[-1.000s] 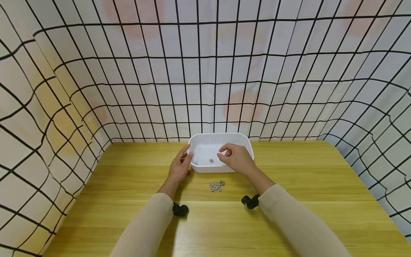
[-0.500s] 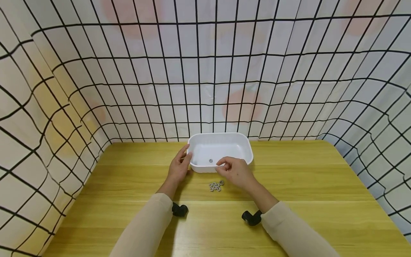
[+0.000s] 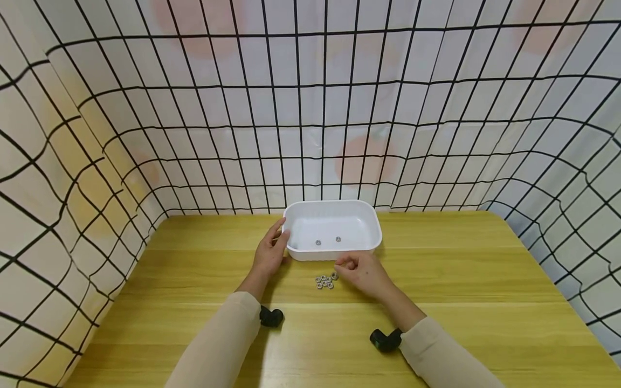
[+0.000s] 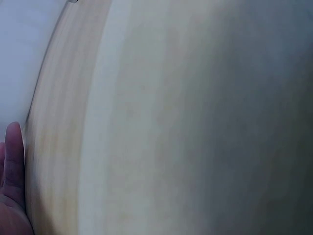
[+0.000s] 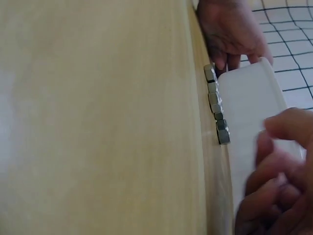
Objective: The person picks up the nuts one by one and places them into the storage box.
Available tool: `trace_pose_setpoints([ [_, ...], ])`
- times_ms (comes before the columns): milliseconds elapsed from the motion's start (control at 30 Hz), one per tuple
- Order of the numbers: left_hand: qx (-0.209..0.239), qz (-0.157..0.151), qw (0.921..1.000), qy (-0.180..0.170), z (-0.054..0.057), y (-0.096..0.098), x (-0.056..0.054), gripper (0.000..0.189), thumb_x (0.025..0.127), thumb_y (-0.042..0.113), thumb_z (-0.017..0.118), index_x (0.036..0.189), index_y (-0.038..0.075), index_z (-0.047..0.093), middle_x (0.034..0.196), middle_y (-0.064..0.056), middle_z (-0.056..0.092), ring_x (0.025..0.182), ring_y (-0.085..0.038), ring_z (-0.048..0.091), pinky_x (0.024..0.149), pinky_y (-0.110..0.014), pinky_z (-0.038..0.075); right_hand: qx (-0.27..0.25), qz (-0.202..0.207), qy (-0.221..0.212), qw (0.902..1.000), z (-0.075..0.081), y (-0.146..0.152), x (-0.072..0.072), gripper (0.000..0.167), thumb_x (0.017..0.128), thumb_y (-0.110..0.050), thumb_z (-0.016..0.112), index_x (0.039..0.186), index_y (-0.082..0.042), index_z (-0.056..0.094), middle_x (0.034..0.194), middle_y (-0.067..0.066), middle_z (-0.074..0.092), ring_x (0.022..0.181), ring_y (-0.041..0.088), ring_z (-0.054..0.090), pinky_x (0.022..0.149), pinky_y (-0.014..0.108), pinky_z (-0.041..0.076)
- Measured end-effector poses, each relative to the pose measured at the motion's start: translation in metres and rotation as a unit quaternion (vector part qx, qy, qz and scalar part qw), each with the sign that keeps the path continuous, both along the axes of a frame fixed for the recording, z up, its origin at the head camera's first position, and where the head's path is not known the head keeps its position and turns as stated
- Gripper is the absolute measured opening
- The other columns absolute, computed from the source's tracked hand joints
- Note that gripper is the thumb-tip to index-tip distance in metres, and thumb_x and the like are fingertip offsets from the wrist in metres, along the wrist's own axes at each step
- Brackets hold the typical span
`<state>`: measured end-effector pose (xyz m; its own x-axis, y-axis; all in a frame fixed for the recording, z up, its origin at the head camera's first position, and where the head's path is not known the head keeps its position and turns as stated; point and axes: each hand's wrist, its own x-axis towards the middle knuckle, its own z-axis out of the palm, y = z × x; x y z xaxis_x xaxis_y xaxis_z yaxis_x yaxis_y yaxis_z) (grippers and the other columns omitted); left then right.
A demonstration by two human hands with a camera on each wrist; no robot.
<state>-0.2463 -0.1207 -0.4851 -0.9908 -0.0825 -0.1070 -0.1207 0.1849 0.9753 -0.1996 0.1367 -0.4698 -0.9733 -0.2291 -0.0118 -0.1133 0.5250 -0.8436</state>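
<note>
A white tray [image 3: 356, 226] stands at the back of the table with two metal nuts inside, a left nut [image 3: 318, 242] and a right nut [image 3: 338, 239]. My left hand [image 3: 270, 253] rests against the tray's left end with its fingers extended. In front of the tray lies a cluster of several nuts [image 3: 325, 283], the rightmost nut [image 3: 335, 276] looking larger. My right hand [image 3: 364, 274] hovers just right of this cluster, near the larger nut. In the right wrist view its index finger [image 5: 288, 125] reaches forward, the other fingers are loosely bent, and nothing shows between them.
The wooden table [image 3: 204, 280] reaches to a wall of black grid mesh [image 3: 320, 140] over pale cloth, which also rises at both sides. A black wrist camera [image 3: 385, 340] hangs at my right wrist, and another black wrist camera [image 3: 271, 317] at my left.
My right hand has drawn back from over the tray toward the cluster on the table. A second nut now shows in the tray. My left hand has stayed in place.
</note>
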Motion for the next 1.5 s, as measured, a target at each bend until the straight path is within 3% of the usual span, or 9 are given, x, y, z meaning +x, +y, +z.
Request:
trace_pose_setpoints([
  [167,0.000,-0.002,1.0000,0.000,0.000,0.000,-0.001,0.044,0.103,0.050,0.055,0.147,0.049,0.048,0.151,-0.005,0.051,0.125,-0.028,0.055,0.069,-0.028,0.058,0.019,0.013,-0.024,0.9995,-0.008,0.005,-0.001,0.016,0.089,-0.020,0.077,0.102,-0.010,0.074,0.079,-0.001,0.065,0.070,0.013,0.055,0.063,0.024,0.046],
  [433,-0.002,-0.002,1.0000,-0.006,0.000,0.000,-0.002,0.044,0.103,0.050,0.056,0.147,0.050,0.048,0.151,-0.005,0.051,0.124,-0.027,0.056,0.069,-0.028,0.058,0.064,0.039,-0.022,0.9969,-0.010,0.002,0.000,0.024,0.085,-0.019,0.078,0.108,-0.012,0.074,0.078,-0.003,0.063,0.067,0.012,0.055,0.063,0.026,0.045],
  [933,0.000,-0.005,1.0000,0.003,-0.002,-0.001,-0.003,0.045,0.103,0.050,0.056,0.147,0.049,0.049,0.150,-0.005,0.052,0.123,-0.027,0.056,0.068,-0.027,0.057,0.111,0.038,-0.003,0.9930,-0.006,-0.004,0.002,0.011,0.086,-0.024,0.080,0.091,-0.019,0.072,0.072,-0.006,0.060,0.065,0.011,0.054,0.062,0.026,0.043],
  [1500,-0.005,-0.005,1.0000,0.005,-0.001,-0.001,-0.002,0.045,0.103,0.050,0.055,0.147,0.048,0.049,0.151,-0.006,0.051,0.124,-0.027,0.056,0.067,-0.027,0.057,0.069,0.037,-0.019,0.9968,0.007,-0.008,0.010,0.010,0.087,-0.021,0.079,0.092,-0.017,0.072,0.073,-0.003,0.062,0.060,0.012,0.052,0.052,0.023,0.040],
])
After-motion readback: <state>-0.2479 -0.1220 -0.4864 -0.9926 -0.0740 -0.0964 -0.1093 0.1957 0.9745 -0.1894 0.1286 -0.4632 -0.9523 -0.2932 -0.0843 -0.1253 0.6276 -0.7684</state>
